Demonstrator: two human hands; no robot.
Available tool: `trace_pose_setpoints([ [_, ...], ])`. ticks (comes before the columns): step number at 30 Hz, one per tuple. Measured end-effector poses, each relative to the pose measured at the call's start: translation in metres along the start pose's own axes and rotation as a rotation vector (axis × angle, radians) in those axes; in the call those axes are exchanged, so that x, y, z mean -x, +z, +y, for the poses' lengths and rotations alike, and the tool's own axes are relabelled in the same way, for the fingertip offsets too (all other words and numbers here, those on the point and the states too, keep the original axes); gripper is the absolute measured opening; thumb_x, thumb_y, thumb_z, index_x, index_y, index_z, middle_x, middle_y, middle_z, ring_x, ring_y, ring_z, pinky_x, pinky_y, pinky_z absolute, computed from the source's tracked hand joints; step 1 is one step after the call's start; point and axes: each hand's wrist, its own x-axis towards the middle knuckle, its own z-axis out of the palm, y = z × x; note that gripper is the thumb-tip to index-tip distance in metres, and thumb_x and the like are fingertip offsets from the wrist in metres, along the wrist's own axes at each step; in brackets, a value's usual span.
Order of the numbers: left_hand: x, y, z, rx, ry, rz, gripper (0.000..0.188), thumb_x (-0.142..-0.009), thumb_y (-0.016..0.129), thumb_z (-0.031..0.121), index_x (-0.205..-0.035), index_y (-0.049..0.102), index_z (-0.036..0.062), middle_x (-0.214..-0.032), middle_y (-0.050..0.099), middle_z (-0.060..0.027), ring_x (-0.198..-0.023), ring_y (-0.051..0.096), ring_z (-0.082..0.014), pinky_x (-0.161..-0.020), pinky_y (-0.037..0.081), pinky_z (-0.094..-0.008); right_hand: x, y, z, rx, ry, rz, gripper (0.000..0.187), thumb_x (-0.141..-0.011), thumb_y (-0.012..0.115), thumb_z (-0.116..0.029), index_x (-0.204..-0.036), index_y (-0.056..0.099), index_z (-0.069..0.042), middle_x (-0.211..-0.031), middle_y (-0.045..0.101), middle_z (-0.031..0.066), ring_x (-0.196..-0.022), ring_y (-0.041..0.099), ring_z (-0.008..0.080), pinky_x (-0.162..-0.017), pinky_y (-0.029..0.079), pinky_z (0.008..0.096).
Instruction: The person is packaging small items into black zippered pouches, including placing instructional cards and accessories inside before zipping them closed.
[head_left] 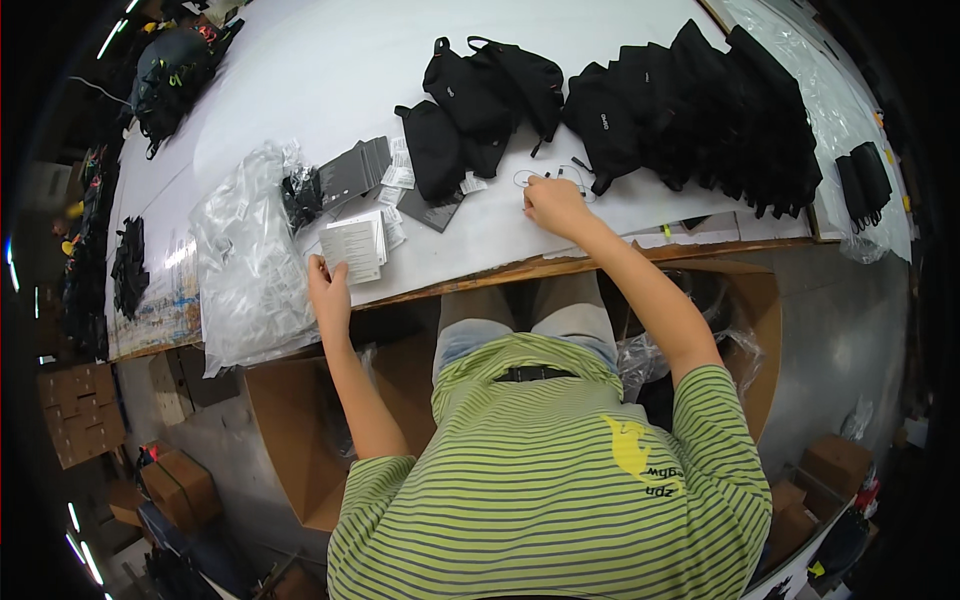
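Observation:
At the table's near edge my left hand [331, 290] pinches the lower corner of a white printed card [350, 250], which lies with several like it. My right hand [557, 208] is closed, fingertips down on the table among thin looped strings [572, 175] with small black ends. What its fingers hold, if anything, is hidden. Beyond the hands lie black fabric pouches [472, 105] with loops and zips. Dark grey cards [352, 172] are fanned out past the white ones, and another grey card [432, 210] lies partly under a pouch.
A heap of clear plastic bags [250, 260] covers the table left of my left hand. More black pouches [690, 110] stand in a packed row at right. Clear plastic sheeting [800, 75] lies beyond them. Cardboard boxes [290, 420] stand open below the table edge.

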Motion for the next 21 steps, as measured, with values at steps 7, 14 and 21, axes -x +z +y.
trace_pose_setpoints([
  [7, 0.054, 0.062, 0.055, 0.199, 0.009, -0.135, 0.05, -0.084, 0.068, 0.021, -0.117, 0.035, 0.0045, -0.098, 0.054, -0.0112, -0.089, 0.05, -0.0158, -0.08, 0.041, -0.0271, -0.012, -0.104, 0.004, -0.363, 0.099, 0.445, 0.011, -0.074, 0.069, -0.022, -0.076, 0.067, -0.012, -0.078, 0.06, 0.0007, -0.06, 0.057, 0.0173, -0.056, 0.045, 0.0292],
  [14, 0.066, 0.088, 0.063, 0.365, -0.087, -0.243, 0.038, -0.082, 0.071, 0.023, -0.106, 0.052, -0.0006, -0.099, 0.057, -0.0076, -0.089, 0.052, -0.0135, -0.079, 0.042, -0.0273, 0.002, -0.155, -0.017, -0.522, 0.013, 0.808, 0.009, -0.079, 0.07, -0.016, -0.079, 0.066, -0.008, -0.074, 0.061, -0.0029, -0.049, 0.048, 0.0059, -0.049, 0.039, 0.0209],
  [21, 0.081, 0.103, 0.09, 0.285, 0.234, -0.277, 0.017, -0.081, 0.07, 0.012, -0.089, 0.063, -0.0013, -0.076, 0.053, -0.0011, -0.071, 0.048, -0.008, -0.067, 0.039, -0.0212, 0.04, -0.108, -0.068, -1.407, 0.175, 0.316, 0.011, -0.081, 0.068, -0.012, -0.084, 0.064, -0.003, -0.058, 0.051, -0.0044, -0.048, 0.04, 0.0022, -0.047, 0.031, 0.019],
])
